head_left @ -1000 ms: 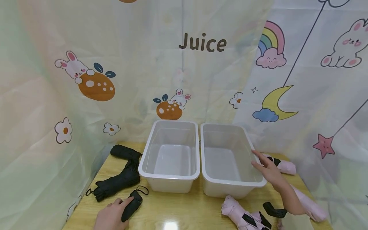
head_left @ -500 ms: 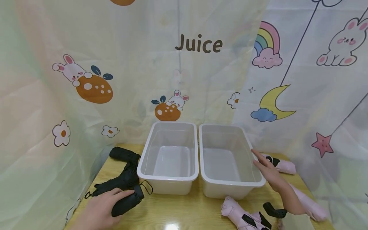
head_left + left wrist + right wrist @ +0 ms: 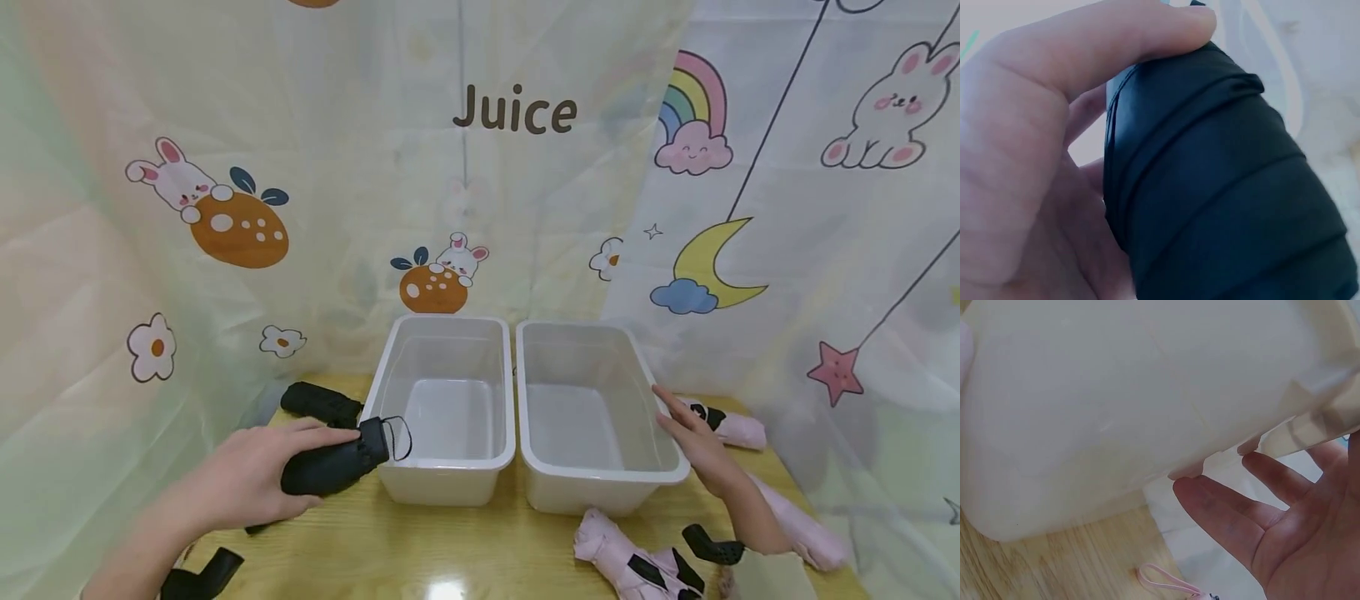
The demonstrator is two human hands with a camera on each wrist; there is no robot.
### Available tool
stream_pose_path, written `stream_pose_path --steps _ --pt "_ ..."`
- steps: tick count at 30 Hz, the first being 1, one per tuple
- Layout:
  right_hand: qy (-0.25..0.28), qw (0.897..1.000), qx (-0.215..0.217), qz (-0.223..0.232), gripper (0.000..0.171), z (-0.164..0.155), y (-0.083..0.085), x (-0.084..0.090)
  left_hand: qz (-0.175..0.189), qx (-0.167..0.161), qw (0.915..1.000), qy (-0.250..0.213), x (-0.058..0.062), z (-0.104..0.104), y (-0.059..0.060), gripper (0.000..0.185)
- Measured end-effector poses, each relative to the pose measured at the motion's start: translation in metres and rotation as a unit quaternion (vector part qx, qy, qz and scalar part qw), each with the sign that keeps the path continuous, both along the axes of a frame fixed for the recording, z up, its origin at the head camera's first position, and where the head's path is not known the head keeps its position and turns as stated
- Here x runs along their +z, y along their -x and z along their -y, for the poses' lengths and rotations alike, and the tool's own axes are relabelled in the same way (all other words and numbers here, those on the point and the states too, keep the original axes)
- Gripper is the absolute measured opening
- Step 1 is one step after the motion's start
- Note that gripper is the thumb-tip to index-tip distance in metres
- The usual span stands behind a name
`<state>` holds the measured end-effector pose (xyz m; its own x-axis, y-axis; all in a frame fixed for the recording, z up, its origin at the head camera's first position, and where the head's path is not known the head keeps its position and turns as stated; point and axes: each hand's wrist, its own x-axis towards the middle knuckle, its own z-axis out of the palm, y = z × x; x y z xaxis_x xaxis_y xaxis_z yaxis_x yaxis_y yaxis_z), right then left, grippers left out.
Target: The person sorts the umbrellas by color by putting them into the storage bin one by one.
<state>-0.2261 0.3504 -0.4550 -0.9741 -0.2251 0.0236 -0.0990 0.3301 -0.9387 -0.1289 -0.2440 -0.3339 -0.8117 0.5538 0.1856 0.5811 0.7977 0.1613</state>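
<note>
**A:** What's your count on my feed?

**B:** Two clear bins side by side: the left bin (image 3: pixel 447 408) and the right bin (image 3: pixel 592 417). Black folded umbrellas: I make three. One is in my left hand (image 3: pixel 247 475), a second black umbrella (image 3: pixel 318 402) lies at the back beside the left bin, and a third is mostly hidden under my forearm. Pink umbrellas: three, the front pink umbrella (image 3: pixel 630 562), one behind my right hand (image 3: pixel 693 437) and one along that forearm.

**A:** Hands?

**B:** Left fingers are wrapped round the held black umbrella (image 3: pixel 335 465), which is lifted off the table (image 3: pixel 450 550) with its strap end at the left bin's front corner. Right fingers lie straight against the right bin's outer wall.

**A:** Against a second ago?

**B:** Then that umbrella lay on the table with my left hand just on it; now it's raised toward the bin. The right hand has kept its place.
</note>
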Motion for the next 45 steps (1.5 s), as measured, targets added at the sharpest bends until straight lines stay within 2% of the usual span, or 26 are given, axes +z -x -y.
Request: stream_pose_path --steps 3,8,12,17,22,27,32,35,39,42,45 --pt "0.002 1.000 -0.004 -0.002 0.063 -0.001 0.000 0.000 -0.002 -0.009 0.9999 0.005 0.015 -0.006 0.022 0.077" --pt "0.012 1.000 -0.003 -0.001 0.063 -0.001 0.002 -0.002 -0.008 -0.036 0.9993 0.012 0.032 -0.021 0.068 0.074" --pt "0.016 1.000 -0.006 0.003 0.063 -0.001 0.002 -0.003 0.014 -0.053 0.9985 0.008 0.039 -0.037 0.102 0.074" --pt "0.021 1.000 -0.008 0.011 0.063 0.000 0.002 -0.004 0.038 -0.049 0.9981 -0.005 0.041 -0.055 0.138 0.074" --pt "0.023 1.000 -0.011 0.012 0.063 0.002 0.001 -0.006 0.048 -0.027 0.9984 -0.011 0.032 -0.070 0.167 0.069" --pt "0.021 1.000 -0.016 0.011 0.062 0.003 0.003 -0.005 0.060 -0.015 0.9981 -0.006 0.022 -0.081 0.189 0.064" --pt "0.017 0.999 -0.023 0.015 0.062 0.001 0.001 -0.004 0.056 -0.014 0.9984 -0.003 0.014 -0.093 0.205 0.064" --pt "0.019 0.999 -0.022 0.017 0.062 0.001 0.001 -0.005 0.076 -0.014 0.9968 -0.018 0.005 -0.098 0.214 0.065" --pt "0.028 0.999 -0.013 0.018 0.062 0.002 0.005 -0.007 0.119 0.005 0.9915 -0.053 -0.010 -0.100 0.224 0.065" --pt "0.034 0.999 -0.010 0.016 0.061 0.003 0.007 -0.008 0.127 0.019 0.9898 -0.062 -0.020 -0.101 0.233 0.065" --pt "0.033 0.999 -0.018 0.014 0.061 0.002 0.006 -0.008 0.128 0.018 0.9900 -0.058 -0.028 -0.104 0.241 0.065"
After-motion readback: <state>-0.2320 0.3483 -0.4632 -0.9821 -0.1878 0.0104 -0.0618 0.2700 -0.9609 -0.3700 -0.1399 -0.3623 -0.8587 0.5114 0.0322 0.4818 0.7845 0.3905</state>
